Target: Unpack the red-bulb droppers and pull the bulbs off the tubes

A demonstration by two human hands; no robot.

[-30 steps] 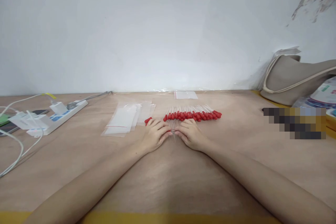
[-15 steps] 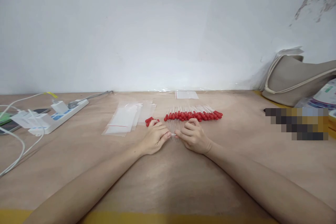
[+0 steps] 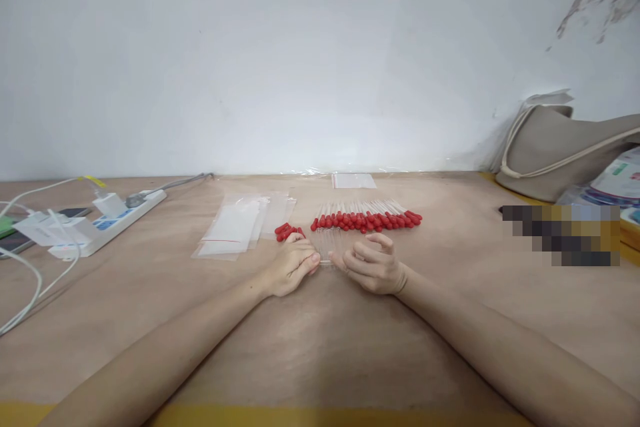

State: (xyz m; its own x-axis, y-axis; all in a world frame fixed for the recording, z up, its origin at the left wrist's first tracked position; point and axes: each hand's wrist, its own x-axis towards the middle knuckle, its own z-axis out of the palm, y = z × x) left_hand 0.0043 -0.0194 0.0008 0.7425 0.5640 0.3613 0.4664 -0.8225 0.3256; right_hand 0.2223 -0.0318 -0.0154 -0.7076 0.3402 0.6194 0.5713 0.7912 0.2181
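Note:
My left hand point(image 3: 294, 265) is closed with thumb and fingers on a thin clear glass dropper tube point(image 3: 325, 262), which points toward my right hand. My right hand point(image 3: 373, 265) is open beside the tube's other end, its fingers loosely curled and apart; whether a fingertip still touches the tube is hard to make out. Several bare glass tubes point(image 3: 330, 240) lie side by side between the hands. Loose red rubber bulbs point(image 3: 287, 232) are heaped just beyond my left hand. Behind the hands is a row of droppers point(image 3: 367, 219), glass tubes with red bulbs turned toward me.
Clear zip bags point(image 3: 233, 227) lie spread at the left, and another small bag point(image 3: 353, 181) lies by the wall. A power strip point(image 3: 113, 221) with chargers and white cables occupies the far left. A grey-beige bag point(image 3: 565, 147) stands at the right, near a blurred-out patch.
My right hand has loosened its pinch and its fingers have spread, shifting slightly right. My left hand keeps hold of the glass tube. The camera view has shifted slightly.

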